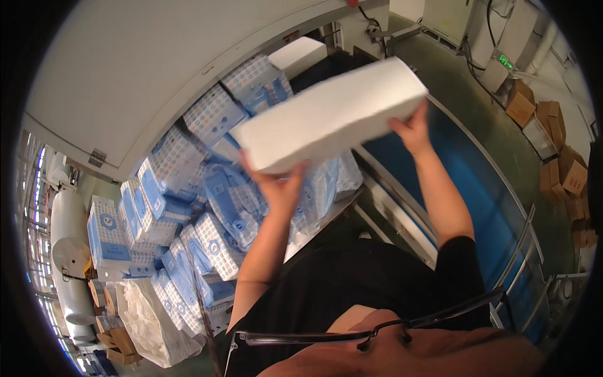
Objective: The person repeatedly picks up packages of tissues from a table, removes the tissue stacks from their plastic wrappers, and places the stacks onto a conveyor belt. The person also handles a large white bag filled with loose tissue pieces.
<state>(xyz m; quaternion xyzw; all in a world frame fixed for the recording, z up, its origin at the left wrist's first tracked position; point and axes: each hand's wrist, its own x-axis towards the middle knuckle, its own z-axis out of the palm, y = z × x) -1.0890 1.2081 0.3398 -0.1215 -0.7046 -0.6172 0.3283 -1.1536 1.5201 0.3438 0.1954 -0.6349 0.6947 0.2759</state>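
Fingers of both hands clamp a long white block, probably stacked tissue: left hand under its eight-o'clock end, right hand at its two-o'clock end. Blue packs lie below, nearer the left hand.

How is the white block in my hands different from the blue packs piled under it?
The white block is plain, while the blue packs carry a blue-and-white print. The block is held up by the left hand and right hand; the packs lie heaped. The block looks longer. Both are boxy.
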